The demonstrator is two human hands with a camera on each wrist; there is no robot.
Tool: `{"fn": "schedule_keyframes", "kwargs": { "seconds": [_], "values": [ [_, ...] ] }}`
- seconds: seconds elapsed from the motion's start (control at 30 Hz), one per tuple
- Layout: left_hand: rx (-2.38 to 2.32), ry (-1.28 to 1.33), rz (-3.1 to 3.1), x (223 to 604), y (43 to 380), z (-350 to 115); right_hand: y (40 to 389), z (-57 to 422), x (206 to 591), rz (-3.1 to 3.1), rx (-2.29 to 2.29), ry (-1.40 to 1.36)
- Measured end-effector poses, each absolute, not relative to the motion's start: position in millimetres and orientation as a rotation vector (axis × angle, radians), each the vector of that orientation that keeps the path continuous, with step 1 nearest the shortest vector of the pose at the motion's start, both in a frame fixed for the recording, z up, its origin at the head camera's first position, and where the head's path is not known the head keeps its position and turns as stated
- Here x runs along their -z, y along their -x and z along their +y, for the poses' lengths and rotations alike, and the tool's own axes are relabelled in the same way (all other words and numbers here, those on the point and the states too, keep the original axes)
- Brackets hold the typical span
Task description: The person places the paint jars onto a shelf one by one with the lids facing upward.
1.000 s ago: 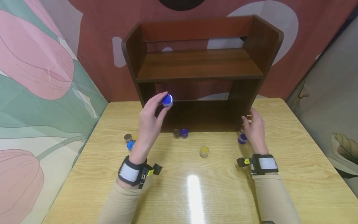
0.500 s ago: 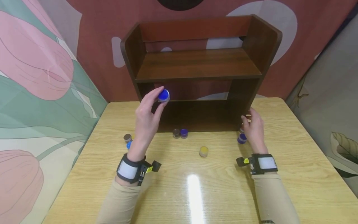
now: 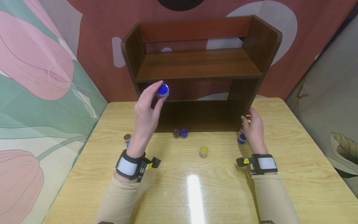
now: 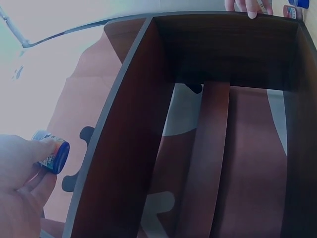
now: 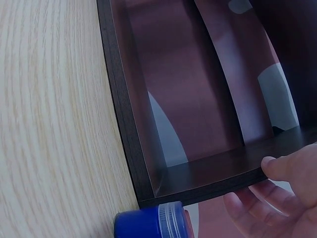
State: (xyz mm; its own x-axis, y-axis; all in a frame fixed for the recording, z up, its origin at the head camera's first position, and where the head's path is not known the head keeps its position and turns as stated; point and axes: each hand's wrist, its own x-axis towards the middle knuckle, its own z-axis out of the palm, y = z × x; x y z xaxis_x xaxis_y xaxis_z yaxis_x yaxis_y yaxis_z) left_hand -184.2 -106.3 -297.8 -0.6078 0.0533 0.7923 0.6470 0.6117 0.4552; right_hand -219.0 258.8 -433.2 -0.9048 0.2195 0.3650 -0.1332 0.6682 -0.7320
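My left hand (image 3: 146, 113) pinches a small jar with a blue lid (image 3: 163, 90) between fingers and thumb, raised before the left side of the brown wooden shelf (image 3: 199, 63). The left wrist view shows a printed label round the jar's body (image 4: 49, 157). At the shelf's right side panel, my right hand (image 3: 255, 127) grips the front edge; in the right wrist view its thumb (image 5: 277, 168) lies on the edge and the fingers pass outside. A dark blue jar (image 3: 242, 138) stands beside that hand, against the shelf's bottom right corner, with a reddish jar (image 3: 242, 128) behind it.
On the wooden table (image 3: 179, 183), a dark-lidded jar (image 3: 176, 133) and a purple-blue jar (image 3: 184, 133) stand before the shelf. A yellow-lidded jar (image 3: 204, 151) is nearer. Behind my left wrist are another dark-lidded jar (image 3: 127, 137) and a partly hidden light blue one (image 3: 128, 145).
My left hand has risen and shifted slightly left with the blue-lidded jar, hiding more of the jars at the left. The right hand stays where it was on the shelf.
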Motion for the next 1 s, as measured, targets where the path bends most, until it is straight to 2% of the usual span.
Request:
{"fn": "schedule_keyframes", "kwargs": {
  "seconds": [1.0],
  "values": [
    [1.011, 0.511, -2.088, 282.5, 206.9, -115.8, 219.8, 259.5, 433.7, -2.455, -1.120, 0.058]
  ]
}}
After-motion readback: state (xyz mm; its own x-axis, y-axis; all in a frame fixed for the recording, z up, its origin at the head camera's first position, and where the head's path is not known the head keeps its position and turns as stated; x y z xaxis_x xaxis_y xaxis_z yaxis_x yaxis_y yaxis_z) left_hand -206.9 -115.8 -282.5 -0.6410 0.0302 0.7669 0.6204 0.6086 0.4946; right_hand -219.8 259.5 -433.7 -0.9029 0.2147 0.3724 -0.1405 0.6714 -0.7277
